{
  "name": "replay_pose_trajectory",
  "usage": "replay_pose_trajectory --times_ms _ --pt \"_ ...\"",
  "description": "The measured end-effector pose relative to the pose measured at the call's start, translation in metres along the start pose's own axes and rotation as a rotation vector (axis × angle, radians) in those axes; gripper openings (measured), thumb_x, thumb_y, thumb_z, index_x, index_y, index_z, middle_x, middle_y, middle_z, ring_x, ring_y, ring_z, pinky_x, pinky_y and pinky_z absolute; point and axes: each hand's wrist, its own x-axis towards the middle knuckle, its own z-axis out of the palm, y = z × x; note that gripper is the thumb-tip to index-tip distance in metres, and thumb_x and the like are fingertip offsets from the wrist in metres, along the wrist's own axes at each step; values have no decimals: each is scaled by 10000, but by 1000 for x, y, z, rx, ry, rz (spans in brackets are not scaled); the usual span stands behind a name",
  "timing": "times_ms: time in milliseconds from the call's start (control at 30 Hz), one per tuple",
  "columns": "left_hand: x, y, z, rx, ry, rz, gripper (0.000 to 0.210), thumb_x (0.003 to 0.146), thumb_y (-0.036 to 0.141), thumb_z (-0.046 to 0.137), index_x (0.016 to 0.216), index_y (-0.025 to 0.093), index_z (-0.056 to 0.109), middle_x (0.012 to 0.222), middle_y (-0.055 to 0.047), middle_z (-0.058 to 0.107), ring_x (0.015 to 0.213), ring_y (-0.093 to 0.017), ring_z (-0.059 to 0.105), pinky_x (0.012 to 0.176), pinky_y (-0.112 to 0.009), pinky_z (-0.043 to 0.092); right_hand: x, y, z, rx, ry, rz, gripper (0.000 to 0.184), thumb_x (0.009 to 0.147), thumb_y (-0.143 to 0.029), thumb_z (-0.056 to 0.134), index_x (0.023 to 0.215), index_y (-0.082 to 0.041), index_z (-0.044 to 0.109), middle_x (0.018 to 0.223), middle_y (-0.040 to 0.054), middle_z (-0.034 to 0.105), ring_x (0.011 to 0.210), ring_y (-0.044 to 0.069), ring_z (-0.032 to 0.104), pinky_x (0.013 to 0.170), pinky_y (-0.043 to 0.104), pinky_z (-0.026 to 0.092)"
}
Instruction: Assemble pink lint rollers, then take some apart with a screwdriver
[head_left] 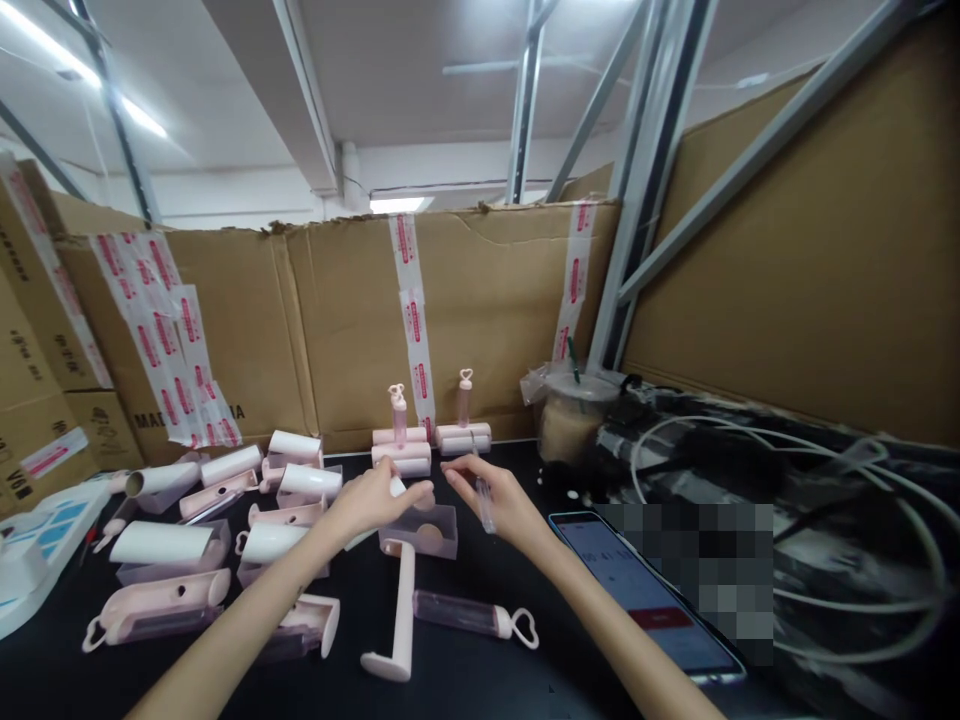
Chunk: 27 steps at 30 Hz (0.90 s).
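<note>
My left hand is closed around a white roll, mostly hidden by the fingers. My right hand is curled, with a clear plastic piece against its fingers; its thumb and index tips are close together. Below the hands lies a translucent purplish case. Nearer me are a pale pink holder part and a translucent tube with a heart-shaped loop. Behind the hands, pink and white rollers stand by the cardboard, beside a second group with an upright heart-topped piece.
Several white rolls, pink holders and translucent cases lie at left. On the right are a phone, a lidded drink cup, black plastic and a looped white cable. A taped cardboard wall closes the back.
</note>
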Motion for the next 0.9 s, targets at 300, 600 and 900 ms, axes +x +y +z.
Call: replay_pose_trajectory --times_ms 300,600,900 --pt "4 21 9 187 -246 426 402 690 271 574 1071 217 459 1113 -60 570 1035 -225 542 859 -305 405 -3 11 -14 -50 48 44 261 885 -381 426 900 -171 579 762 37 635 708 173 604 661 258 447" --pt "-47 19 11 496 -28 179 379 807 470 419 953 136 522 933 -151 580 923 -328 526 782 -454 391 -15 10 -5 -118 -342 -43 532 689 -457 673 1132 -203 521 1046 55 637 917 213 609 768 282 464" --pt "-80 15 23 519 -298 105 208 750 281 511 931 186 553 850 -79 639 853 -277 578 732 -372 421 -2 25 2 -226 -226 -49 643 666 -410 711 1212 -164 477 1308 170 453 1209 298 412 990 446 312"
